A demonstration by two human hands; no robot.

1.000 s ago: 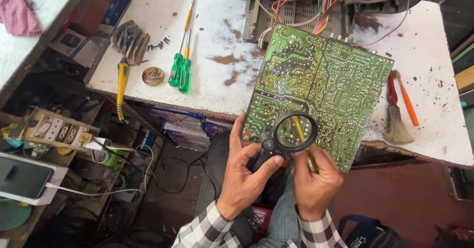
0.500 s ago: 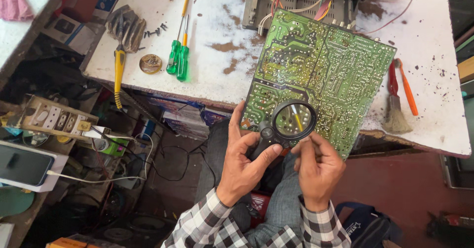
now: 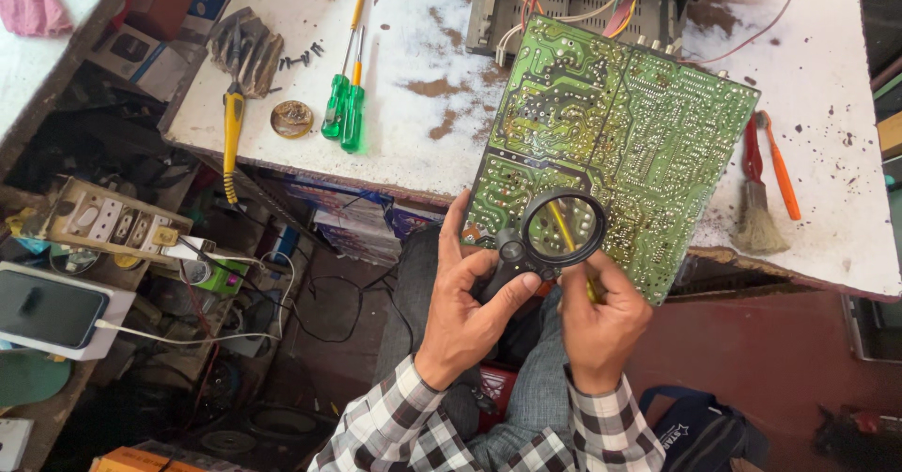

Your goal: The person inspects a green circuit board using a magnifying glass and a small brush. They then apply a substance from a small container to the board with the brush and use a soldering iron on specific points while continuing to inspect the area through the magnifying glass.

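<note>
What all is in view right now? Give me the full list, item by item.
Circuit board: one, green, leaning on the table's front edge, wires at its top.
Magnifying glass: one, black-rimmed, over the board's lower part.
Probe: one, thin, yellowish, seen through the lens.
Screwdrivers: two, green handles, on the table.
Wire brush: one, yellow handle, table's left edge.
Round tin: one, brownish, beside the screwdrivers.
Screws: several, dark, near the brush.
Paintbrush: one, red handle, table's right.
Orange tool: one, beside the paintbrush.
Table: one, white, stained.
Phone: one, dark, charging, lower left.
Power strip: one, beige, left.
Left hand: holds the magnifier's handle.
Right hand: holds the probe.
</note>
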